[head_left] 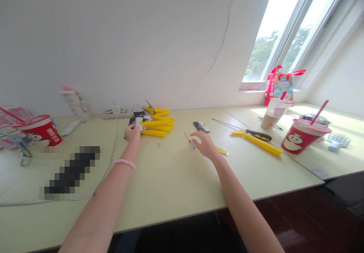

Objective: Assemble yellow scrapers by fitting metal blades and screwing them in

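My left hand (132, 134) grips a small white-and-black flat piece (138, 123) at the near side of a heap of yellow plastic handles (157, 124). Dark and white pieces lie mixed into the heap. A few tiny metal screws (151, 144) rest on the table just right of that hand. My right hand (206, 145) hovers with its fingers spread, holding nothing, close to a small red-handled precision screwdriver (191, 141). A yellow strip (221, 150) partly shows beyond its fingers. A black-and-white packet (201, 126) lies farther back.
A yellow-and-black screwdriver (257, 134) and a long yellow bar (257, 143) lie to the right. Red paper cups (303, 139), a milk-tea cup (273, 114), a bottle (76, 104), a power strip (115, 113) and glasses (25, 155) stand around. A sloped wall rises behind the table.
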Motion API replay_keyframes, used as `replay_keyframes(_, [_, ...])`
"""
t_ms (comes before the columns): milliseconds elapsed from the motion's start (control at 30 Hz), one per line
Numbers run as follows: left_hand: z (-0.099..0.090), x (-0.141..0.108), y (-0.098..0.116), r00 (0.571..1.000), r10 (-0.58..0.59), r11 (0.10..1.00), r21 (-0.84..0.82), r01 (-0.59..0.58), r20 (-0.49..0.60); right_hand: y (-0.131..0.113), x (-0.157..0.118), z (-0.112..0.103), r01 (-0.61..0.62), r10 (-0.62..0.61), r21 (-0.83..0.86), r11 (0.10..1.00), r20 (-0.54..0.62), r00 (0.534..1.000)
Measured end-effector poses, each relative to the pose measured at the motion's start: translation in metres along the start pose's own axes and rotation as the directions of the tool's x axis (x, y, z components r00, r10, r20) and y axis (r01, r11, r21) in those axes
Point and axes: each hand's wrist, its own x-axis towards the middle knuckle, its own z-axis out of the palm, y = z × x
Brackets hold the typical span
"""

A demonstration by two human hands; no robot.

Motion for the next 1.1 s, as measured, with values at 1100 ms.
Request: replay_keyframes(1100, [0.012,-0.101,0.035,0.842,0.477,0.859,0.072,-0.508,0.252,0.082,-0.022,-0.131,-0.627,0.636,-0.107,0.772,0.128,0.761])
